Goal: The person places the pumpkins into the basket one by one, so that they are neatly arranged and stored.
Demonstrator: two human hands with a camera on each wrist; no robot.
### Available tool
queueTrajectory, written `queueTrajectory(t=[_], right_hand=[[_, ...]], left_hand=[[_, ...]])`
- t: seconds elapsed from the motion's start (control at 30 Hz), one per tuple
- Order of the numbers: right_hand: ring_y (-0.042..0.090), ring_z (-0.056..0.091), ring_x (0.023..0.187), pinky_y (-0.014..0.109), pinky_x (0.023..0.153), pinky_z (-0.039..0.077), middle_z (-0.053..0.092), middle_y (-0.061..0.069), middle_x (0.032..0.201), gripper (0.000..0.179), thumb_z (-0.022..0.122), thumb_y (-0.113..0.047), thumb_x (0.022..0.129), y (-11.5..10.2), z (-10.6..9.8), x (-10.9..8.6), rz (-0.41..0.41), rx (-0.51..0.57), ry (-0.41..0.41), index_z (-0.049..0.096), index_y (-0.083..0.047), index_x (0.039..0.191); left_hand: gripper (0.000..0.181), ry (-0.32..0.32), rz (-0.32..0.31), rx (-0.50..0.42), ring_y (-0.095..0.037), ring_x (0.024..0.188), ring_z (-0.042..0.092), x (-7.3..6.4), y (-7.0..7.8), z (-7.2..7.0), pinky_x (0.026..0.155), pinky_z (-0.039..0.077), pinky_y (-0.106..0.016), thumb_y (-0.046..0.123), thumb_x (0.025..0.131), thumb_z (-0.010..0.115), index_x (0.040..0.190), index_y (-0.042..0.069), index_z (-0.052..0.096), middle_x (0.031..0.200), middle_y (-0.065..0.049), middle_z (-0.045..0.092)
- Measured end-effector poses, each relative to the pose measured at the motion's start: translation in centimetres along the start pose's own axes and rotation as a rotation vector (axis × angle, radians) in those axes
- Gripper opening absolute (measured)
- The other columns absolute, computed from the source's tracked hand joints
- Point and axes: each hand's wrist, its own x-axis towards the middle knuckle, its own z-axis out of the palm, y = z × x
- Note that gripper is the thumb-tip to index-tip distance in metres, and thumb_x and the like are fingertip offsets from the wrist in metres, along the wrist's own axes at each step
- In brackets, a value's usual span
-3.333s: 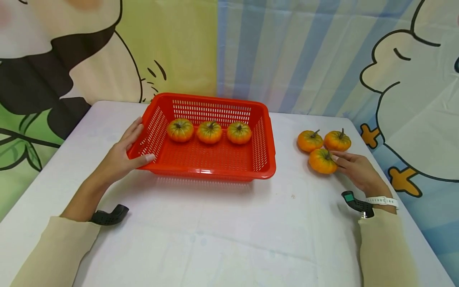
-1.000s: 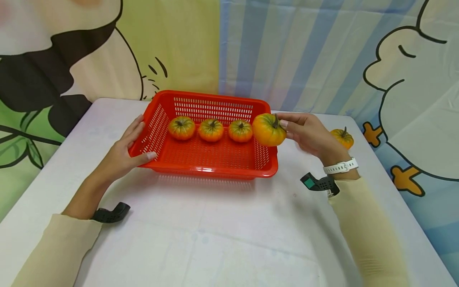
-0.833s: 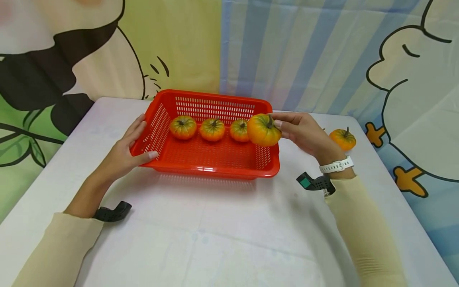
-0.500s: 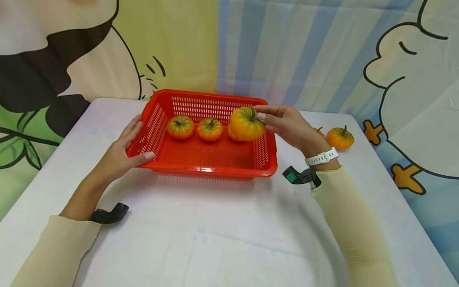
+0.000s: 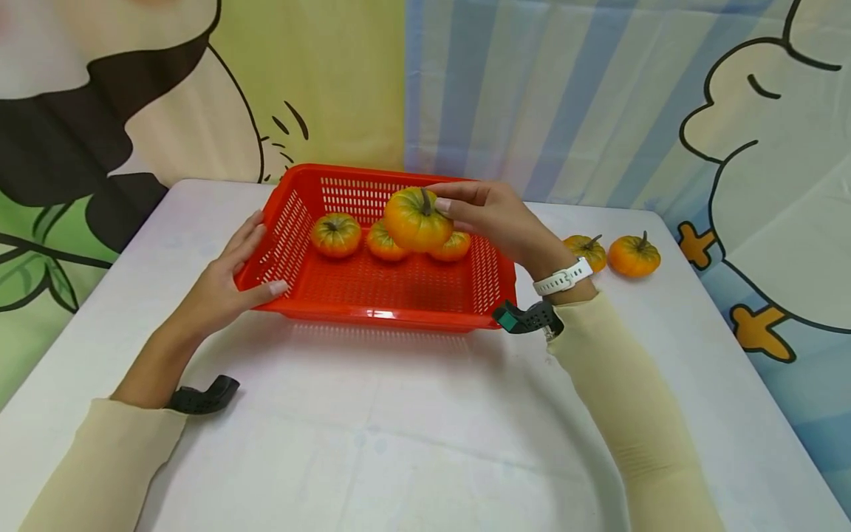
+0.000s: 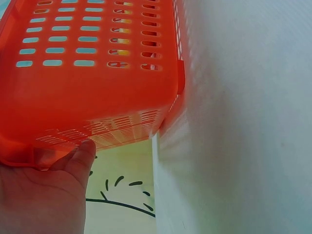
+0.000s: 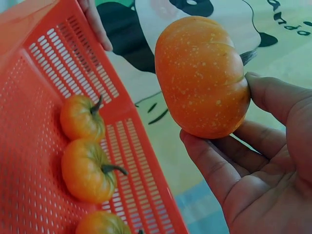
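Observation:
My right hand (image 5: pixel 495 214) pinches a small orange pumpkin (image 5: pixel 417 220) with a green-tinged top and holds it above the red plastic basket (image 5: pixel 372 318). In the right wrist view, thumb and fingertips grip the pumpkin (image 7: pixel 202 78) from the side, its stem pointing away. Three similar pumpkins stand in a row inside the basket: the left one (image 5: pixel 336 235) shows fully, while the held one partly covers the middle (image 5: pixel 382 242) and right (image 5: pixel 453 247) ones. My left hand (image 5: pixel 222 284) holds the basket's left end, thumb over the rim and fingers along the outside.
Two more pumpkins, one (image 5: pixel 586 251) partly behind the right forearm and one (image 5: pixel 634 256) beside it, sit at the right of the white-covered table (image 5: pixel 372 436). A cartoon-printed curtain (image 5: pixel 518 96) hangs behind the table. Each wrist wears a black device.
My right hand took a pumpkin from the group on the right and carried it left over the basket, past the right pumpkin there. The left hand has stayed on the basket.

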Motion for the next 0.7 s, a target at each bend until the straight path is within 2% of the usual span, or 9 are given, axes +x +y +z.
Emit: queueTrajectory(t=[0.23, 0.47, 0.7], right_hand=[[0.014, 0.059, 0.112, 0.039, 0.098, 0.047, 0.061, -0.005, 0.128, 0.038, 0.067, -0.033, 0.093, -0.6, 1.3, 1.4, 0.004, -0.047, -0.038, 0.067, -0.018, 0.128], [0.011, 0.060, 0.110, 0.031, 0.094, 0.049, 0.061, -0.006, 0.128, 0.043, 0.068, -0.038, 0.091, -0.9, 2.4, 3.3, -0.010, -0.100, -0.077, 0.066, -0.019, 0.129], [0.011, 0.061, 0.107, 0.028, 0.092, 0.050, 0.061, -0.003, 0.127, 0.044, 0.068, -0.034, 0.092, -0.7, 4.0, 4.9, -0.015, -0.100, -0.109, 0.064, -0.014, 0.132]], left_hand=[[0.093, -0.002, -0.006, -0.002, -0.022, 0.145, 0.016, 0.1, 0.1, 0.0, 0.084, 0.043, -0.012, 0.022, 0.086, 0.073, 0.157, 0.020, 0.014, 0.159, 0.020, 0.006], [0.092, -0.002, -0.008, 0.010, -0.021, 0.145, 0.016, 0.1, 0.2, 0.0, 0.087, 0.042, -0.014, 0.023, 0.086, 0.073, 0.157, 0.019, 0.014, 0.159, 0.020, 0.005], [0.092, -0.003, -0.019, 0.014, -0.022, 0.145, 0.016, 0.1, 0.2, -0.1, 0.084, 0.042, -0.012, 0.024, 0.086, 0.073, 0.157, 0.020, 0.014, 0.159, 0.020, 0.005]])
